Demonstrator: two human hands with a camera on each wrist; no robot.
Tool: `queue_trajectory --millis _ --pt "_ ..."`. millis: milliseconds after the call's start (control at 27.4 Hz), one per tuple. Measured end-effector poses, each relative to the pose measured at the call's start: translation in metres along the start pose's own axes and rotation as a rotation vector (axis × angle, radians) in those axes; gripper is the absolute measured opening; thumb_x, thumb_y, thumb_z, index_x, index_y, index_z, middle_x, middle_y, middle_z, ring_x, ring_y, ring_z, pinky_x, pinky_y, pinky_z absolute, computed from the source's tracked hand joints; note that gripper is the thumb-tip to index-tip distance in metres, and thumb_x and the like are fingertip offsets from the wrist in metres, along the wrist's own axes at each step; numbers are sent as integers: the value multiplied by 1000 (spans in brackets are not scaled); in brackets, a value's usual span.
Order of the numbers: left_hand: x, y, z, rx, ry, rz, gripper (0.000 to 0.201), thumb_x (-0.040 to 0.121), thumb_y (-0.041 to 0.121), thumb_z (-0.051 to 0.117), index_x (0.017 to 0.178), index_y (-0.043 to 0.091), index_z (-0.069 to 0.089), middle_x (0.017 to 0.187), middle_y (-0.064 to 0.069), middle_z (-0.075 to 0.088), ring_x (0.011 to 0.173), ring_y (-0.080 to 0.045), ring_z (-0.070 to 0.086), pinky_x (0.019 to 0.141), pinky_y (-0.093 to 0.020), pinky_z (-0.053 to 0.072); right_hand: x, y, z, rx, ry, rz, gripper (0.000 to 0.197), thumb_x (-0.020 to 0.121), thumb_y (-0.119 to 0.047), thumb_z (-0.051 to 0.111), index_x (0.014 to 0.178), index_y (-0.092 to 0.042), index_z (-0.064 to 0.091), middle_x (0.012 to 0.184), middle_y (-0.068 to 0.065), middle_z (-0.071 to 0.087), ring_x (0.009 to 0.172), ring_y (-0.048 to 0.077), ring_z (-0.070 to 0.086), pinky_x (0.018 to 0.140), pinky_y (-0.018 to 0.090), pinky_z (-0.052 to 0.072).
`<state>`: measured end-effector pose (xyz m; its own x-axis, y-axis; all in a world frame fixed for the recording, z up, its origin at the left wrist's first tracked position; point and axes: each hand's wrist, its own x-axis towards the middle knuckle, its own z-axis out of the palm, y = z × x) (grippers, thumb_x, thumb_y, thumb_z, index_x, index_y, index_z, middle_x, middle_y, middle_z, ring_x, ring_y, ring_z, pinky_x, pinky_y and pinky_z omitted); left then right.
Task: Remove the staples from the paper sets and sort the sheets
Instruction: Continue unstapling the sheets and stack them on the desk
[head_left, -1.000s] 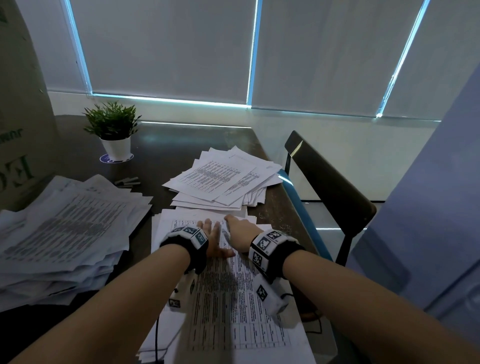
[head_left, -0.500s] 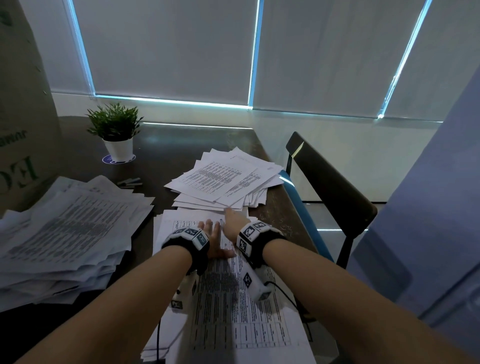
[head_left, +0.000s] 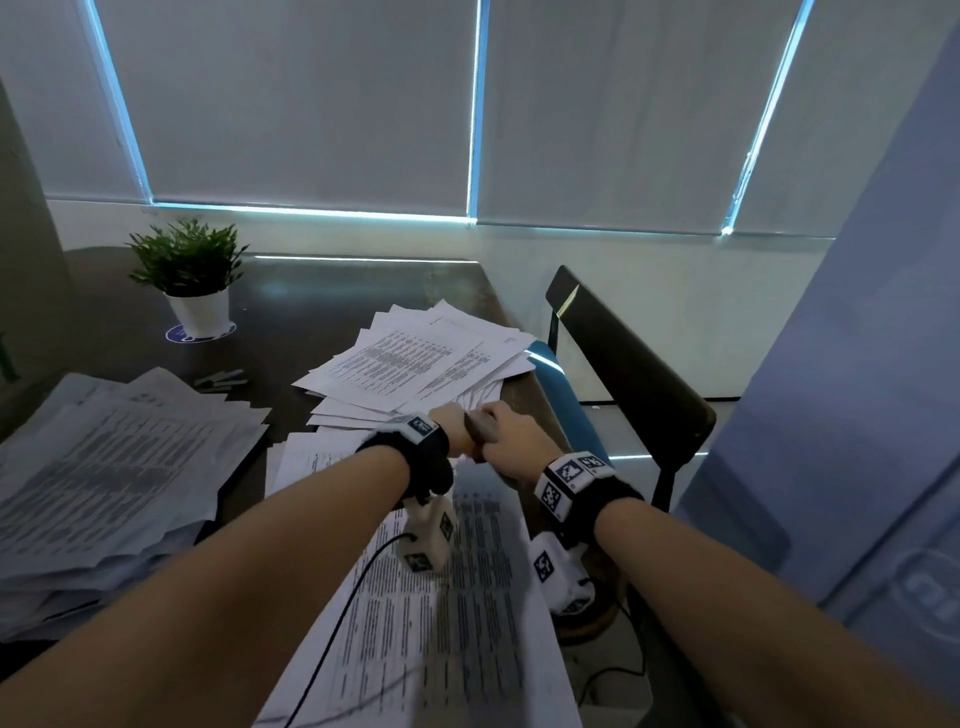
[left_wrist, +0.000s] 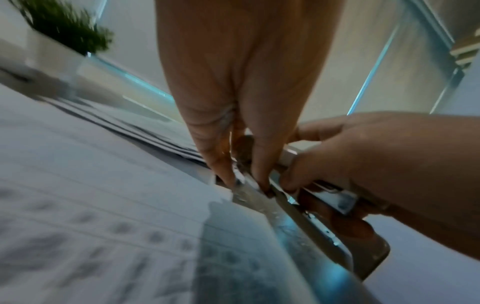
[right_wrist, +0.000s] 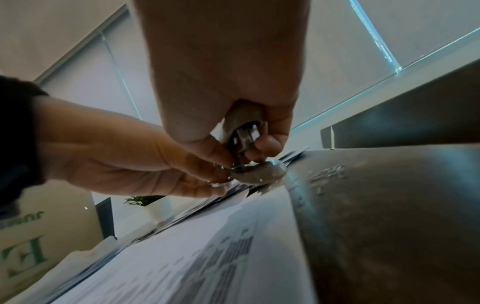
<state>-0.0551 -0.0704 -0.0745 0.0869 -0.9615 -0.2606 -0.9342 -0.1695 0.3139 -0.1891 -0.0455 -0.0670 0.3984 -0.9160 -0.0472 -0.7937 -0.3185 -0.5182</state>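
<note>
While my right hand (right_wrist: 233, 86) grips the silvery metal staple remover (right_wrist: 244, 131) at the far corner of the printed white paper set (head_left: 431, 613), my left hand (left_wrist: 244, 102) pinches its tip. If I yank, the corner may tear.

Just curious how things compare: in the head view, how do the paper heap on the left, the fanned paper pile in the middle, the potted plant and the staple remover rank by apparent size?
1. Paper heap; nearer the camera.
2. Fanned pile.
3. Potted plant.
4. Staple remover, mostly hidden by the hands.

Dim room — cold light leaks around blinds (head_left: 311, 104); wrist views blurred.
</note>
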Motion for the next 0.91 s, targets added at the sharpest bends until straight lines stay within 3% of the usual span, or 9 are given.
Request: queue_trajectory --millis 73,146,292,366,548,695,804,877,914 --pt "40 7 11 32 -31 -11 26 59 35 73 68 13 63 62 -2 63 65 -19 64 72 -33 55 -6 10 -11 -19 25 18 57 87 -20 59 140 -23 36 121 12 63 106 31 62 91 43 52" --pt "57 19 17 35 -45 16 34 51 43 70 71 16 66 63 0 66 63 -18 66 70 -35 58 -11 24 -23 -49 15 28 56 86 -24 62 137 -28 39 116 7 62 103 27 62 88 40 51" --pt "11 48 14 -84 -131 134 9 79 17 74 76 13 67 63 3 61 58 -10 60 52 -15 49 -20 55 -44 -131 5 54 46 83 -30 65 126 -32 51 114 1 62 101 21 60 90 38 51" --pt "12 48 19 -122 -123 129 8 79 17 76 73 15 71 66 3 65 66 -14 65 61 -18 53 -23 67 -47 -139 -16 95 42 82 -33 65 123 -32 55 114 1 63 101 20 60 92 41 51" --pt "12 64 26 11 39 183 16 87 14 65 98 8 75 101 -8 72 93 -23 66 82 -28 51 -18 78 -40 -167 -52 205 39 90 -28 59 127 -17 53 121 8 59 108 26 59 89 35 48" --pt "16 68 24 73 27 158 23 88 3 56 101 5 74 111 -8 70 103 -25 64 92 -29 49 -14 74 -31 -174 -78 213 35 90 -24 61 120 -10 50 119 12 58 105 28 59 83 35 48" --pt "7 59 12 116 40 99 17 91 9 55 89 5 72 95 -8 68 95 -22 62 78 -26 47 -13 60 -34 -266 15 209 28 92 -32 59 109 -10 58 109 10 62 95 26 61 76 33 48" --pt "3 38 5 191 42 2 22 94 13 52 72 9 55 77 -4 55 81 -20 59 61 -23 42 -11 44 -36 -251 123 130 22 91 -26 58 103 -8 60 105 11 62 96 29 62 71 32 46" --pt "6 24 3 227 27 -49 22 92 16 54 72 10 50 76 -4 54 77 -21 59 59 -23 43 -10 35 -36 -198 141 98 17 91 -23 58 97 -7 59 100 11 62 93 29 62 67 30 45"
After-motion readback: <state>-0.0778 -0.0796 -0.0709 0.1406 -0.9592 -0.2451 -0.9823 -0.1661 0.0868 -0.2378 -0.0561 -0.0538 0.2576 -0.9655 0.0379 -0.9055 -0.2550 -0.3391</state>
